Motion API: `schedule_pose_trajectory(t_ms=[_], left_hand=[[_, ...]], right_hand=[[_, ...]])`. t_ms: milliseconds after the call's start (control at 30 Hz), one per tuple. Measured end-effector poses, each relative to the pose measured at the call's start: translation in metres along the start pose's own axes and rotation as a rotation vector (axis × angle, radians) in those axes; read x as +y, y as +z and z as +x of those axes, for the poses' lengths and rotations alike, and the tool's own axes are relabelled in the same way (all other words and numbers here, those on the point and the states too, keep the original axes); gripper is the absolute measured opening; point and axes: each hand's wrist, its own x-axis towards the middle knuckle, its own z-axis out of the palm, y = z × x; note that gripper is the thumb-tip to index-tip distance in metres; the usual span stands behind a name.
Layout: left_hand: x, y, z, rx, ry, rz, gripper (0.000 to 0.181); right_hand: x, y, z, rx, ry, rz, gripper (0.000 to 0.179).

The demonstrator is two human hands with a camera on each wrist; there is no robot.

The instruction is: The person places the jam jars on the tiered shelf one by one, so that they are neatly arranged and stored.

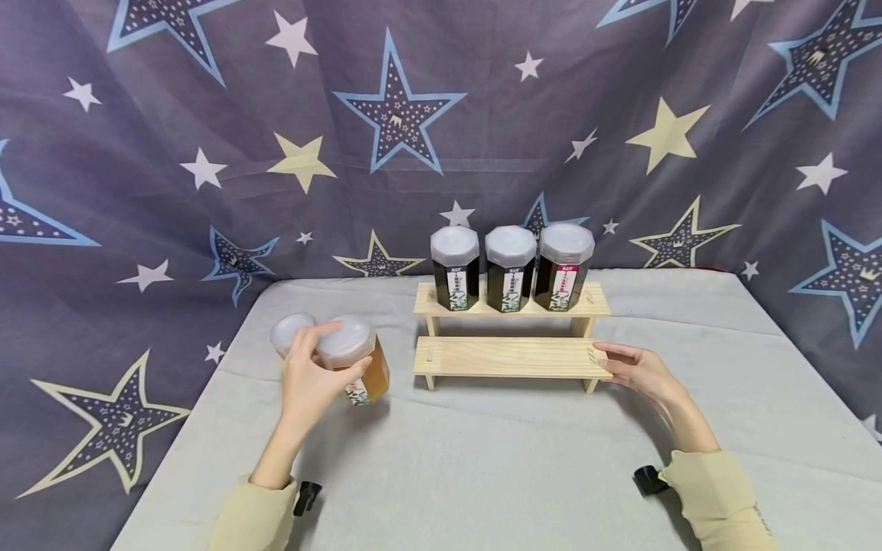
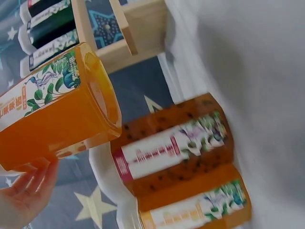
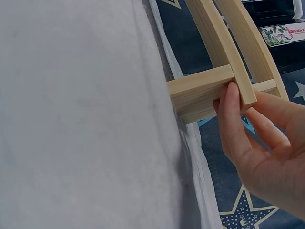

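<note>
My left hand (image 1: 308,376) grips an octagonal jar (image 1: 375,373) of amber content by its pale lid; in the left wrist view the jar is tilted and its underside shows, lifted off the cloth. Close by, a reddish-brown jar with dark specks (image 2: 167,143) and an orange jar (image 2: 190,205) stand side by side, mostly hidden behind the hand in the head view. At the right, my right hand (image 1: 641,373) pinches the end of the lower step of a two-tier wooden rack (image 1: 510,357), thumb and fingers on the board's edge.
On the rack's upper step stand three dark jars (image 1: 510,287) with pale lids, one bearing a red-topped label. A light grey cloth (image 1: 482,459) covers the table. Behind it hangs a dark star-patterned curtain (image 1: 510,145).
</note>
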Motion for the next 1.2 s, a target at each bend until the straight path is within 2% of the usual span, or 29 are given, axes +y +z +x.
schedule_pose_trajectory(t_ms=[267,567,933,1200], left_hand=[[0.015,0.019,0.006,-0.026,0.007,-0.053,0.053],[0.025,0.043,0.01,-0.055,0.032,-0.094,0.055],[0.042,0.069,0.013,-0.078,0.059,-0.109,0.055],[0.056,0.086,0.012,-0.109,0.103,-0.127,0.056]], right_hand=[[0.0,-0.001,0.0,0.007,0.012,-0.017,0.058],[0.0,-0.001,0.001,0.01,0.021,-0.027,0.058],[0.001,-0.001,0.002,0.004,0.014,-0.019,0.058],[0.002,-0.002,0.002,0.0,0.004,-0.001,0.057]])
